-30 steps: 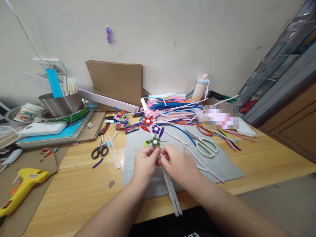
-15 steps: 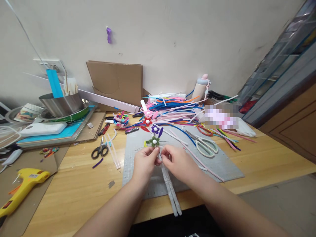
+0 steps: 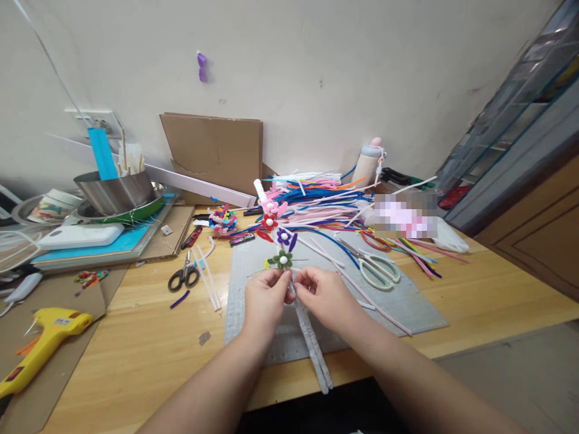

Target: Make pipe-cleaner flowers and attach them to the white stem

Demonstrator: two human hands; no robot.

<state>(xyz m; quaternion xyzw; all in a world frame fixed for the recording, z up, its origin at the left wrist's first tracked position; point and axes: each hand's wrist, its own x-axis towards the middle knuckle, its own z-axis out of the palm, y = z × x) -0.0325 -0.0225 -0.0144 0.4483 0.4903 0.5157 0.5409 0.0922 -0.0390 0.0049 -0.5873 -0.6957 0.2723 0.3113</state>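
Note:
Over the grey mat (image 3: 253,337), my left hand (image 3: 268,299) is closed around a pipe-cleaner flower spray just below its green flower (image 3: 283,260). Purple (image 3: 284,236), red (image 3: 269,222) and pink flowers (image 3: 270,206) run up the spray to a white tip. Two pale wrapped stems (image 3: 312,343) hang down from my hands toward the table's front edge. My right hand (image 3: 323,296) pinches the same spray with thumb and index finger, close against my left fingertips. Whatever fine piece lies between the fingertips is mostly hidden.
Pale-handled scissors (image 3: 377,270) lie on the mat's right, black scissors (image 3: 183,276) left of it. Behind is a heap of pipe cleaners (image 3: 316,199). A yellow glue gun (image 3: 49,337) lies on cardboard at far left. A metal bowl (image 3: 113,193) and a bottle (image 3: 367,163) stand farther back.
The top of the flower spray has tipped slightly to the left. Both hands keep nearly the same place and grip, and the camera view has shifted a little.

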